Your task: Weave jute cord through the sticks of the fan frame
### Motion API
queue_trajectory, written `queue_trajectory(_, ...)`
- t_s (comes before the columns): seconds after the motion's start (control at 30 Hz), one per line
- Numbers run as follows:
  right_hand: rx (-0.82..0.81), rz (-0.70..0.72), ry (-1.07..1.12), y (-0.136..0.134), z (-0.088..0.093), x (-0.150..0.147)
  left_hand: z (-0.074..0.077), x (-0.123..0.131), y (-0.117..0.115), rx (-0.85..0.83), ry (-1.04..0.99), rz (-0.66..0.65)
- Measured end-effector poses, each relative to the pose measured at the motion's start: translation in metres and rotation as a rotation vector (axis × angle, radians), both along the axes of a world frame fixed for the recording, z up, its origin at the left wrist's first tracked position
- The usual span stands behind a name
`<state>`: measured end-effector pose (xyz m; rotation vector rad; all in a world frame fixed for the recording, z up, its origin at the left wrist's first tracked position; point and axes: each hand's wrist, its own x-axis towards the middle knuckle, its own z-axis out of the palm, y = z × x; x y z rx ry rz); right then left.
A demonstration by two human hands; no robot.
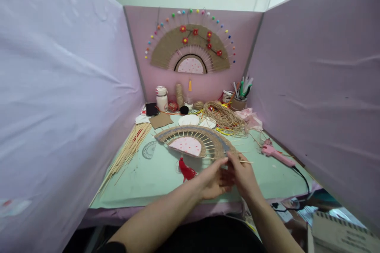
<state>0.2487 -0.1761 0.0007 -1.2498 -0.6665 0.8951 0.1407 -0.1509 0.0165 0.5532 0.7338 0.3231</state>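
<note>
Head camera view: at the center of the frame a half-round fan (194,142) is lying on a pale green tabletop (142,185), its thin sticks radiating around a pink half-disc (184,146) and a blue-grey band running through its brown twine. From my distant post I am watching both bare hands meeting at the fan's right end, right of center in the lower half of the frame. The right hand (245,174) is closing narrowly on that end, thumb and fingers about its edge, one stick jutting out beyond them. The left hand (216,184) is curling beside it, thumb touching near the same edge; its fingers are sitting in shadow, and I cannot tell whether they are gripping. Just left of the wrists a red tassel (186,170) is lying below the half-disc. A clear protractor (149,150) and a spread of wooden sticks (127,148) are occupying the left of the tabletop, while a pink glue gun (277,155) is resting at the right. Loops of twine (222,116) are heaping up behind the fan, and a larger flowered fan (169,45) is hanging at upper center.
</note>
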Motion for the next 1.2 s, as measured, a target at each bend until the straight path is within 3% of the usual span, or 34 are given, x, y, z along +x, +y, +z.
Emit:
queue_trajectory(0.17,0.006,0.043,-0.027,-0.003,0.002,0.015,-0.008,0.020,0.021,0.160,-0.002,0.088)
queue_trajectory(0.33,-0.026,0.105,0.001,-0.007,-0.004,0.012,-0.027,0.026,0.034,0.138,-0.270,-0.040)
queue_trajectory(0.43,-0.040,0.192,0.017,-0.018,-0.008,0.013,-0.035,0.023,0.036,0.148,-0.367,-0.042)
queue_trajectory(0.63,0.001,0.244,-0.009,-0.043,-0.010,0.019,-0.030,0.017,0.036,0.160,-0.381,-0.022)
queue_trajectory(0.8,-0.040,0.239,-0.039,-0.046,-0.014,0.026,-0.030,0.016,0.035,0.150,-0.347,0.000)
queue_trajectory(1.03,-0.043,0.091,0.138,-0.041,-0.016,0.026,-0.031,0.018,0.035,0.133,-0.260,0.094)
queue_trajectory(1.2,-0.081,0.145,0.290,-0.041,-0.014,0.016,-0.028,0.020,0.034,0.142,-0.264,0.093)
